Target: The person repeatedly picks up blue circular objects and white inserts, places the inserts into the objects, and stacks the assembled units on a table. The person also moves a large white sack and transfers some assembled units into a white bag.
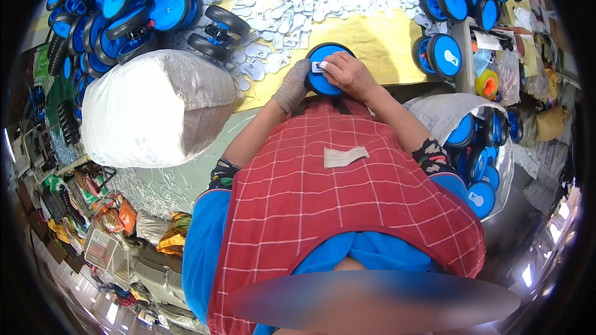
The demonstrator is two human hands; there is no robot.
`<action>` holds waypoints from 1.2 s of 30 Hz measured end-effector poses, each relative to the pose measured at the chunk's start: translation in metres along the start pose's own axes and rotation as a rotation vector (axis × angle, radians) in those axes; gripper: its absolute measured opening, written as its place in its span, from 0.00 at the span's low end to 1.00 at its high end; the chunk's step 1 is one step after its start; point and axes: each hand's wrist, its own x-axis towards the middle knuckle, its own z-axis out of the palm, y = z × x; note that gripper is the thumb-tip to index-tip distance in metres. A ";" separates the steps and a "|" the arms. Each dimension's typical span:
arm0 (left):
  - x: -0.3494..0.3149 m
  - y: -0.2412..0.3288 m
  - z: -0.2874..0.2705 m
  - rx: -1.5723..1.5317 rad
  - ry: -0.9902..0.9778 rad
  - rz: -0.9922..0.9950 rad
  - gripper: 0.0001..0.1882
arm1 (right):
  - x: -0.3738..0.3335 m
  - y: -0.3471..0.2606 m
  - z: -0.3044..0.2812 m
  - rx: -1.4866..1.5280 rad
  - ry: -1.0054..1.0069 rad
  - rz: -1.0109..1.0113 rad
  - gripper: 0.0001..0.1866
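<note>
A blue wheel with a black rim (327, 88) is held upright in front of my apron at the table's near edge. My left hand (292, 89), in a greyish glove, grips the wheel's left side. A white sticker with a dark mark (316, 67) lies against the blue face. My bare right hand (349, 75) bends over the wheel's right side, its thumb and fingertips pinched at the sticker's right end. How much of the sticker is stuck down I cannot tell. Part of the wheel is hidden behind both hands.
White keyhole-shaped stickers (279, 15) are strewn over the yellow tabletop (347, 34). Blue-and-black wheels (167, 9) pile up at far left, others (451, 1) at far right. A full white sack (143, 108) stands left; an open sack of wheels (434, 111) stands right.
</note>
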 end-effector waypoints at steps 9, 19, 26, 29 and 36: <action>-0.026 0.023 0.035 0.390 0.078 0.036 0.30 | -0.009 -0.003 0.006 0.039 0.043 0.172 0.22; -0.020 0.014 0.029 0.513 0.160 0.118 0.32 | 0.035 0.038 0.009 0.228 -0.563 0.599 0.48; -0.037 0.015 0.063 0.913 -0.030 0.301 0.28 | -0.024 0.176 0.007 0.722 0.165 1.090 0.20; -0.025 -0.010 0.034 1.849 -0.109 0.628 0.19 | -0.051 0.234 -0.002 -0.005 0.176 0.932 0.15; -0.005 -0.032 -0.001 2.111 -0.088 0.576 0.18 | -0.072 0.186 0.020 -0.128 0.043 0.886 0.14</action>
